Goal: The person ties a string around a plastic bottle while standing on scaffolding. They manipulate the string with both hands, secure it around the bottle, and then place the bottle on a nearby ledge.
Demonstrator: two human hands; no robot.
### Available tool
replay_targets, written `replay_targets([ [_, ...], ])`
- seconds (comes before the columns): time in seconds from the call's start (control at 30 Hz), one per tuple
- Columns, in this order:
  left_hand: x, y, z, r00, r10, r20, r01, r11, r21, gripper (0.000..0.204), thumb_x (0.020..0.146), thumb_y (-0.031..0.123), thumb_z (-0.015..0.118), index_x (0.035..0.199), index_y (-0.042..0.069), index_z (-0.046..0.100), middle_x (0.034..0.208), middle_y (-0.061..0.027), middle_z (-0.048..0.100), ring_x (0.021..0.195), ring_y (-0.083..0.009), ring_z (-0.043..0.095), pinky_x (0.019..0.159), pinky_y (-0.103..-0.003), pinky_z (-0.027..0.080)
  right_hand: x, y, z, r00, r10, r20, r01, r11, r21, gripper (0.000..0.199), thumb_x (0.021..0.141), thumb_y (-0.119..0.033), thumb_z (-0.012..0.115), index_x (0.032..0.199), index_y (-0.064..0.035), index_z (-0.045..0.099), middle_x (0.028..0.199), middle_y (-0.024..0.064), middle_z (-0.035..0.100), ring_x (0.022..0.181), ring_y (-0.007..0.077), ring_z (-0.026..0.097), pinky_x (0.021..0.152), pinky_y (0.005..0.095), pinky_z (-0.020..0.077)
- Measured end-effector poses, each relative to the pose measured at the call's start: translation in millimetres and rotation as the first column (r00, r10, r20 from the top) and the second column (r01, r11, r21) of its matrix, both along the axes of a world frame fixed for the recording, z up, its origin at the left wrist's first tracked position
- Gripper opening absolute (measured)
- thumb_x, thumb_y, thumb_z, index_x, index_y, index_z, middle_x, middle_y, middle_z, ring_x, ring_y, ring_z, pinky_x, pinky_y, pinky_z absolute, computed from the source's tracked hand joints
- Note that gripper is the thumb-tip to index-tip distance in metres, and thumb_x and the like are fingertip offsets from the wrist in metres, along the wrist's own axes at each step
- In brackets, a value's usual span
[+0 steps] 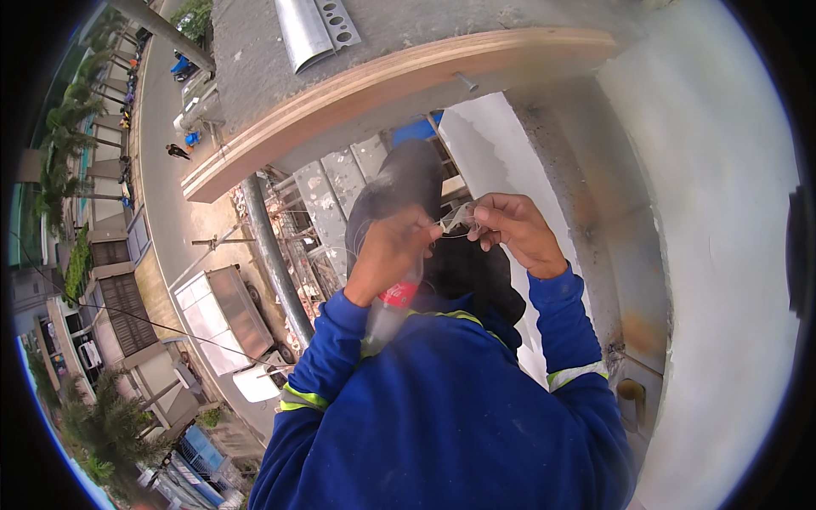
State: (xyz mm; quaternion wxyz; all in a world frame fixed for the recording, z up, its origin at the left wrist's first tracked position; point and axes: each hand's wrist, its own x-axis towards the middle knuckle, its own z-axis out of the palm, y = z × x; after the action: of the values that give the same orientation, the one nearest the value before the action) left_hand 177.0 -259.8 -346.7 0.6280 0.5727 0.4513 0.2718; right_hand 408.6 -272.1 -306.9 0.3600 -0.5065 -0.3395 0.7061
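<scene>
In front of my dark-trousered legs, both hands are raised close together. My left hand [393,248] is closed, its fingertips pinching one side of a small tangle of thin clear line [457,221]. On the other side, my right hand [520,228] pinches the same line between thumb and fingers. Loose strands loop around the left fingers. Whether a small clear piece sits within the tangle, I cannot tell. A clear plastic bottle with a red label [398,295] rests against my lap beside the left forearm, partly hidden by the left wrist.
Ahead stands a concrete ledge edged with a plywood strip [340,85], a nail [466,82] sticking out. A perforated metal profile [314,34] lies on top. A pale wall [722,255] rises at right. Far below left are a street and a truck [225,319], beyond a metal pole [276,255].
</scene>
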Motion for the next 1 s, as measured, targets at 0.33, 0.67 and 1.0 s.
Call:
replay_targets([
  [0.33,2,-3,-3,0.998,0.054,-0.025,-0.054,0.998,0.021,0.012,0.092,0.011,0.066,0.089,0.0,0.063,0.073,-0.0084,0.065,0.064,-0.0143,0.066,0.059,-0.029,0.049,3,6,1,0.83,-0.162,0.534,-0.158,0.85,0.503,0.009,0.083,0.004,0.065,0.089,-0.0007,0.059,0.081,0.0056,0.066,0.068,0.0133,0.063,0.061,0.0265,0.0487],
  [0.67,3,-2,3,0.998,0.009,-0.066,-0.008,1.0,0.012,0.012,0.094,0.009,0.067,0.087,0.002,0.06,0.073,-0.0001,0.06,0.065,-0.0072,0.06,0.059,-0.024,0.044,10,10,7,0.949,-0.176,0.262,0.075,0.933,0.352,0.011,0.087,0.006,0.059,0.094,-0.0011,0.055,0.094,0.0096,0.069,0.078,0.0147,0.069,0.065,0.0265,0.0543],
  [1.0,4,0,-6,0.999,0.034,-0.041,-0.033,0.999,0.03,0.019,0.088,0.015,0.073,0.087,-0.001,0.063,0.07,-0.0095,0.066,0.061,-0.0147,0.067,0.056,-0.03,0.049,18,14,21,0.973,-0.036,0.228,-0.06,0.915,0.399,0.015,0.095,-0.008,0.063,0.099,0.0049,0.07,0.086,0.0089,0.07,0.078,0.0138,0.068,0.071,0.0258,0.0538],
])
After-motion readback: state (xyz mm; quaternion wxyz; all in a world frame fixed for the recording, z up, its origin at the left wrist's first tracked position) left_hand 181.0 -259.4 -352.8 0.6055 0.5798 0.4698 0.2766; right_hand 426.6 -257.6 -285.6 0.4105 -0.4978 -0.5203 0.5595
